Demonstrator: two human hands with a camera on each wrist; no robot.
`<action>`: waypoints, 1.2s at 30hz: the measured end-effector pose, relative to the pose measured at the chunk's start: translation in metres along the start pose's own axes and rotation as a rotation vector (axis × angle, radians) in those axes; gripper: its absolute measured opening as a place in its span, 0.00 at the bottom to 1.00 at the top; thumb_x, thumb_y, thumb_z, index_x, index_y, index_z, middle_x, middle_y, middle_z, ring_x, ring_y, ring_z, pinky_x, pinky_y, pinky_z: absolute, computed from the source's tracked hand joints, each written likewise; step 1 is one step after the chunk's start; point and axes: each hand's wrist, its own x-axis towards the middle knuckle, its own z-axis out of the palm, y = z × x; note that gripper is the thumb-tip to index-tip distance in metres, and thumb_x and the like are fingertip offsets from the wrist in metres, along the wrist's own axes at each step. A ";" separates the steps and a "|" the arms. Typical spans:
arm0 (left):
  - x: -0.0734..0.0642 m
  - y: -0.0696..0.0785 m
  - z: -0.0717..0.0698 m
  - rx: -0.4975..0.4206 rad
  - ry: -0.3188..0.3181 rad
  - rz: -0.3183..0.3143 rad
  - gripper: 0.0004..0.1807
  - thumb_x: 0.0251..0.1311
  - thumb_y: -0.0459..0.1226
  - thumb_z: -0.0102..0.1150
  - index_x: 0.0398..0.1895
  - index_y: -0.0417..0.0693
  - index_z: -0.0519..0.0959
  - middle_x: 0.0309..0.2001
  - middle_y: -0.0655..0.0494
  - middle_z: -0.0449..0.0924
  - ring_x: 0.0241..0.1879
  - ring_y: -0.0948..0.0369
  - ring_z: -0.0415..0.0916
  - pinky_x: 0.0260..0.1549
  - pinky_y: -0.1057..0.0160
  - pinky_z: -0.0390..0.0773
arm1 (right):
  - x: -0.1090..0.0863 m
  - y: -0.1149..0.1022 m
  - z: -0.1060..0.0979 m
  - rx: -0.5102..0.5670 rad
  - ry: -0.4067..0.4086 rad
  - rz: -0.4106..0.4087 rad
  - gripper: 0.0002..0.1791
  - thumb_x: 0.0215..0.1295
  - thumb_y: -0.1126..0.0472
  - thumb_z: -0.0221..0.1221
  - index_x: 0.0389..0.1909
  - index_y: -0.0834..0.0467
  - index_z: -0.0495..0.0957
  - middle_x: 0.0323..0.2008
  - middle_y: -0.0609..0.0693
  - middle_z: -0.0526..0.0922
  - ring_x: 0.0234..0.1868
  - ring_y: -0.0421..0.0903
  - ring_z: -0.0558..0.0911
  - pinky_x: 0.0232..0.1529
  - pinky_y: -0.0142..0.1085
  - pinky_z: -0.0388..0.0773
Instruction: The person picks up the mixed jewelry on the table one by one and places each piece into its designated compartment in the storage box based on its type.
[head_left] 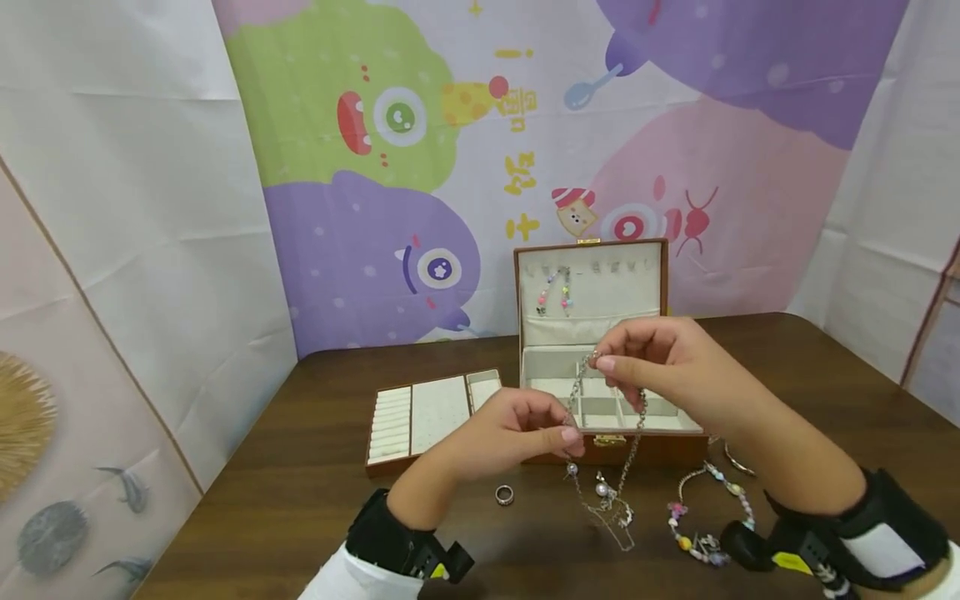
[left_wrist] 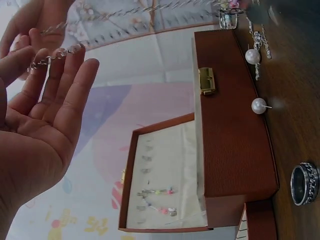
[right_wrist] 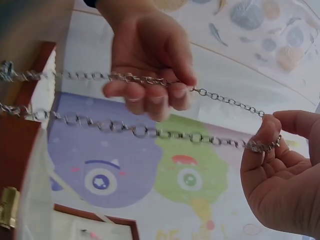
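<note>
A silver chain necklace (head_left: 636, 435) hangs in a loop from two hands, its lower part over the table. My right hand (head_left: 660, 367) pinches its upper end between thumb and fingers, in front of the jewelry box (head_left: 528, 367). Lower and to the left, my left hand (head_left: 517, 425) pinches one strand between thumb and index finger. In the right wrist view the chain (right_wrist: 197, 137) runs in two strands, one across the curled fingers of the left hand (right_wrist: 150, 60). A small charm (head_left: 625, 518) and a pearl earring (head_left: 603, 489) show near the loop's bottom.
The box lid stands up, with a beaded bracelet (head_left: 566, 292) on its hooks. A tray with ring rolls (head_left: 438, 407) sits left of the box. A ring (head_left: 504, 496) lies in front, and a colorful beaded bracelet (head_left: 684, 543) lies to the right.
</note>
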 end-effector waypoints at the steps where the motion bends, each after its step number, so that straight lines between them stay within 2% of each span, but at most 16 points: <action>1: 0.000 0.000 0.000 0.009 0.010 -0.005 0.06 0.65 0.25 0.55 0.38 0.26 0.78 0.35 0.36 0.83 0.37 0.51 0.82 0.43 0.51 0.82 | 0.002 -0.002 -0.001 -0.015 0.006 -0.001 0.04 0.68 0.68 0.57 0.36 0.60 0.81 0.21 0.51 0.74 0.20 0.48 0.73 0.24 0.37 0.75; 3: 0.001 -0.001 -0.003 0.027 0.041 -0.028 0.07 0.66 0.27 0.56 0.39 0.26 0.78 0.36 0.36 0.82 0.36 0.53 0.82 0.41 0.52 0.83 | 0.007 -0.007 -0.005 -0.047 0.019 0.000 0.04 0.67 0.68 0.59 0.35 0.61 0.81 0.21 0.51 0.75 0.19 0.46 0.72 0.20 0.35 0.73; 6: 0.002 -0.003 -0.011 0.077 0.128 -0.104 0.09 0.65 0.30 0.58 0.41 0.29 0.79 0.36 0.41 0.82 0.35 0.56 0.81 0.37 0.52 0.84 | 0.015 -0.014 -0.011 -0.108 0.034 0.025 0.03 0.67 0.67 0.60 0.35 0.63 0.82 0.23 0.52 0.77 0.20 0.46 0.72 0.19 0.34 0.73; 12: 0.000 -0.018 -0.039 0.336 0.328 -0.314 0.10 0.61 0.36 0.65 0.41 0.38 0.80 0.38 0.50 0.81 0.30 0.49 0.83 0.28 0.53 0.84 | 0.036 -0.026 -0.029 -0.351 0.050 0.095 0.06 0.65 0.63 0.62 0.36 0.63 0.82 0.26 0.50 0.81 0.23 0.44 0.74 0.23 0.33 0.74; 14: -0.001 -0.027 -0.046 0.368 0.360 -0.378 0.11 0.61 0.36 0.65 0.41 0.38 0.80 0.39 0.50 0.81 0.30 0.49 0.83 0.26 0.52 0.84 | 0.044 -0.030 -0.037 -0.421 0.049 0.091 0.06 0.64 0.63 0.62 0.35 0.63 0.83 0.25 0.49 0.82 0.24 0.42 0.75 0.24 0.32 0.74; 18: -0.001 -0.047 -0.053 0.268 0.355 -0.465 0.13 0.62 0.33 0.63 0.46 0.32 0.77 0.42 0.45 0.78 0.36 0.48 0.82 0.29 0.53 0.84 | 0.061 -0.037 -0.056 -0.511 0.073 0.082 0.05 0.63 0.65 0.62 0.33 0.64 0.83 0.24 0.50 0.82 0.23 0.42 0.75 0.22 0.31 0.71; 22: 0.000 -0.062 -0.052 0.155 0.341 -0.519 0.20 0.62 0.30 0.62 0.53 0.27 0.71 0.44 0.41 0.74 0.38 0.50 0.80 0.29 0.55 0.85 | 0.080 -0.039 -0.075 -0.572 0.106 0.114 0.05 0.63 0.65 0.61 0.34 0.64 0.83 0.26 0.50 0.82 0.24 0.44 0.75 0.23 0.31 0.70; 25: 0.001 -0.069 -0.051 0.102 0.358 -0.548 0.24 0.61 0.29 0.62 0.58 0.27 0.68 0.47 0.38 0.73 0.38 0.52 0.79 0.29 0.54 0.85 | 0.093 -0.035 -0.088 -0.620 0.116 0.151 0.07 0.63 0.64 0.61 0.36 0.65 0.83 0.26 0.50 0.82 0.26 0.44 0.76 0.25 0.31 0.72; 31: 0.000 -0.078 -0.048 0.046 0.395 -0.569 0.25 0.62 0.25 0.57 0.62 0.27 0.66 0.51 0.33 0.73 0.38 0.52 0.80 0.34 0.55 0.84 | 0.116 -0.015 -0.107 -0.661 0.119 0.233 0.10 0.64 0.60 0.60 0.38 0.64 0.82 0.28 0.51 0.82 0.30 0.47 0.77 0.30 0.33 0.73; 36: 0.001 -0.079 -0.046 0.026 0.417 -0.562 0.24 0.60 0.24 0.55 0.61 0.26 0.67 0.50 0.31 0.73 0.35 0.54 0.78 0.34 0.55 0.84 | 0.133 0.009 -0.117 -0.671 0.140 0.240 0.10 0.65 0.61 0.58 0.35 0.65 0.82 0.27 0.53 0.82 0.30 0.49 0.76 0.29 0.34 0.70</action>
